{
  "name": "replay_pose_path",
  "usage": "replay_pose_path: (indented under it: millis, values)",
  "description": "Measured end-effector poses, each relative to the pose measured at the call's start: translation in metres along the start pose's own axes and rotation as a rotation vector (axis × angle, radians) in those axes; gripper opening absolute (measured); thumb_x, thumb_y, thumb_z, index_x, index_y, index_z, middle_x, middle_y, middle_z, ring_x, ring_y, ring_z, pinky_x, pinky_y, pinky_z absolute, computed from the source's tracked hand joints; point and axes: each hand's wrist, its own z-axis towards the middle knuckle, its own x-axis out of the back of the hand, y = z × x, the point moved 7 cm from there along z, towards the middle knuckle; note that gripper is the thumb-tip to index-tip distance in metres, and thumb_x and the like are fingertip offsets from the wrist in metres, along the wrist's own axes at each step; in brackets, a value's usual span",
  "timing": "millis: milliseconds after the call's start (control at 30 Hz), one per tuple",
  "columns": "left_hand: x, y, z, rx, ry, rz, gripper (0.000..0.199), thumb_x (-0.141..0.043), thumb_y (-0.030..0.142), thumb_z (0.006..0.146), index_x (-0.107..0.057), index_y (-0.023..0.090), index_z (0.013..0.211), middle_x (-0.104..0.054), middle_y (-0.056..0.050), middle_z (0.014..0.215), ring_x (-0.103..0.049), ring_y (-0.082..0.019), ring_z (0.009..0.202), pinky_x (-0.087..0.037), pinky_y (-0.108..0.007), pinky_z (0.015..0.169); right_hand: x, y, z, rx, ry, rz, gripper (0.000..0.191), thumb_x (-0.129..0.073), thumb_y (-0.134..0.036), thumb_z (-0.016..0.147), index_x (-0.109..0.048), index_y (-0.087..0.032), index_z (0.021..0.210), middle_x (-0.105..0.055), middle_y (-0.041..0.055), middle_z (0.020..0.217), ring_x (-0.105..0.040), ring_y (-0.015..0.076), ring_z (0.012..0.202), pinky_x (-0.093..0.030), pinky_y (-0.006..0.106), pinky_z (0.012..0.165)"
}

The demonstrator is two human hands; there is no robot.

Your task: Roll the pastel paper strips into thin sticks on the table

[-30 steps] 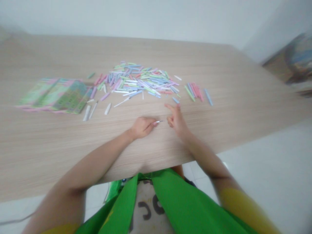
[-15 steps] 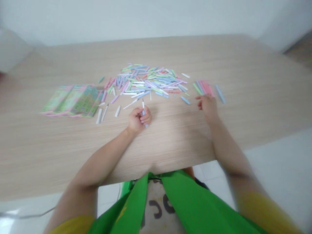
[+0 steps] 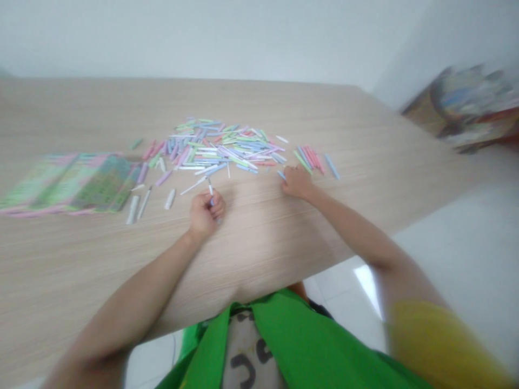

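Observation:
My left hand [image 3: 206, 212] rests on the wooden table, closed around a slim pen [image 3: 211, 190] whose thin tip points away from me. Right of it, my right hand [image 3: 297, 182] is down on the table with its fingers pinched at a small blue cap [image 3: 281, 175]. Beyond both hands spreads a pile of pastel pens and caps [image 3: 227, 147]. A small row of green, blue and pink pieces [image 3: 310, 158] lies just past my right hand, with a single blue piece [image 3: 332, 166] beside it.
Green and pink printed packs [image 3: 77, 181] overlap on the left of the table [image 3: 251, 243]. A white cap [image 3: 132, 209], a thin white pen [image 3: 145, 201] and another white cap [image 3: 170, 199] lie near them. A container with plastic-wrapped items [image 3: 466, 105] stands at the far right.
The view has turned to the right. My right hand has moved left from the coloured row to the blue cap and closed on it. My left hand keeps its hold on the pen.

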Motion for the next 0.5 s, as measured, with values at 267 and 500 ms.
replay_pose_path:
  millis: [267,500]
  values:
    - [-0.001,-0.011,-0.012,-0.049,0.2,-0.005,0.023,-0.047,0.027,0.072,-0.039,0.02,0.052,-0.021,0.007,0.043,-0.017,-0.007,0.035,-0.014,-0.019,0.035,-0.008,-0.046,-0.019,-0.196,-0.159,0.138,0.045,-0.042,-0.038,0.094,-0.071,-0.005,0.108,-0.072,0.0271,0.108,-0.068,0.0349,0.108,-0.049,0.036,0.083]
    - [-0.023,-0.026,-0.028,0.016,0.079,0.083,0.018,-0.053,0.033,0.06,-0.041,0.021,0.052,-0.023,0.008,0.042,-0.018,-0.006,0.036,-0.015,-0.019,0.035,0.053,-0.067,-0.068,-0.066,0.266,0.893,0.028,-0.043,-0.027,0.086,-0.045,-0.02,0.058,-0.044,-0.0007,0.054,-0.042,0.0119,0.055,-0.027,0.027,0.054]
